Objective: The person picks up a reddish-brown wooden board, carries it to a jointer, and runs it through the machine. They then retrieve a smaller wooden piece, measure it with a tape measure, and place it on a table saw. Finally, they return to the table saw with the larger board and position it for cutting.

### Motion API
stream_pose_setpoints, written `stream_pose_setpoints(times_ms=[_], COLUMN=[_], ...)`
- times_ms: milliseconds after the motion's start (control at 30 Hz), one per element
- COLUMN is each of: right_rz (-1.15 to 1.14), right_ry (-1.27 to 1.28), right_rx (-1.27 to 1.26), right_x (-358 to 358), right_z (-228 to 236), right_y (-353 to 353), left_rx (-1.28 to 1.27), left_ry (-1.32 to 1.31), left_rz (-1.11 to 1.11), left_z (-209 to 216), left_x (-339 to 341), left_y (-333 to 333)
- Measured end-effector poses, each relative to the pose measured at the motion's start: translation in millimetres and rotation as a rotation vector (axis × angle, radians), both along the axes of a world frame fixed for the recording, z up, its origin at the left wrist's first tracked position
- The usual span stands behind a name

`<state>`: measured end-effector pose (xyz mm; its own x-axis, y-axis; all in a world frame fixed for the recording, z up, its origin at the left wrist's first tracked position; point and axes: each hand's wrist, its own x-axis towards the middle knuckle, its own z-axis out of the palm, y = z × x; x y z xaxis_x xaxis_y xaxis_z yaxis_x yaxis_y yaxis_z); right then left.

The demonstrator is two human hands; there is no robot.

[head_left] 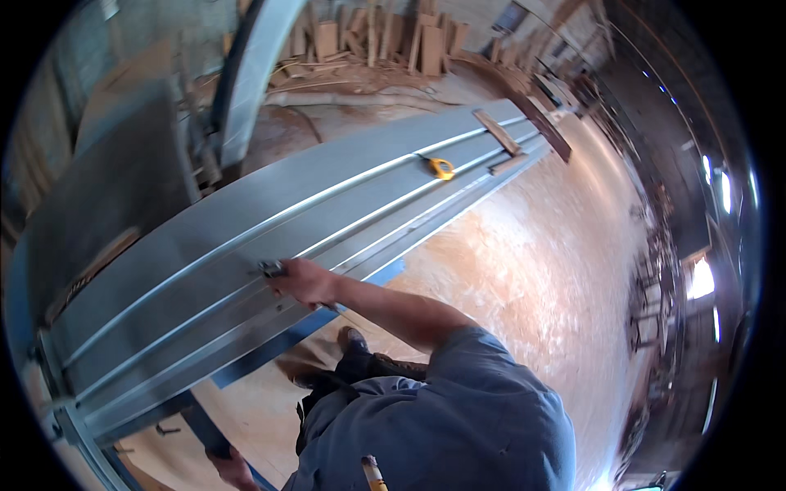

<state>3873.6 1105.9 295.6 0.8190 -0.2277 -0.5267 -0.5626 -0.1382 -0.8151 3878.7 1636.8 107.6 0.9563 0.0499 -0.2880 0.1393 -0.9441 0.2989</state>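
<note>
My right hand [308,283] is closed around a small silver-grey metal tool [272,268], whose exact kind is too blurred to make out. It is held over the near rails of a long grey metal sliding table [188,237]. Low at the left, my left hand [234,470] lies against a dark blue metal bar [206,432] beneath the table's near end; its fingers are partly hidden. Farther along the table rests a yellow tape measure [442,168] between two rails.
Wooden strips [498,132] lie across the table's far end. A curved grey metal arm [255,82] rises behind the table. Boards and offcuts [434,45] lean along the back wall. Sawdust covers the floor [524,245] to the right. A metal crossbar [72,430] stands at lower left.
</note>
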Motion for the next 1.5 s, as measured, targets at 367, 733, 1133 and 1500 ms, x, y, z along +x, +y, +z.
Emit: stream_pose_setpoints(times_ms=[367, 733, 1133, 1500], right_rz=[-0.888, -1.782, -1.767, -2.209], right_ry=[-0.015, 0.072, 0.564, 0.106], right_rx=[-0.205, -0.628, -0.474, -0.490], right_x=[-308.3, -610.7, -778.2, -967.8], right_z=[-19.7, -43.7, -71.9, -57.0], right_y=[-205.9, -279.4, -175.3, -363.3], left_rx=[0.015, 0.024, 0.109, 0.189], left_ry=[-0.133, 0.338, 0.533, 0.457], left_rz=[-0.136, -0.820, -1.279, -1.288], left_z=[-14.8, -41.2, -54.5, -14.4], left_x=[-12.7, -54.5, -117.8, -268.1], left_y=[-96.1, -236.7, -419.9, -619.8])
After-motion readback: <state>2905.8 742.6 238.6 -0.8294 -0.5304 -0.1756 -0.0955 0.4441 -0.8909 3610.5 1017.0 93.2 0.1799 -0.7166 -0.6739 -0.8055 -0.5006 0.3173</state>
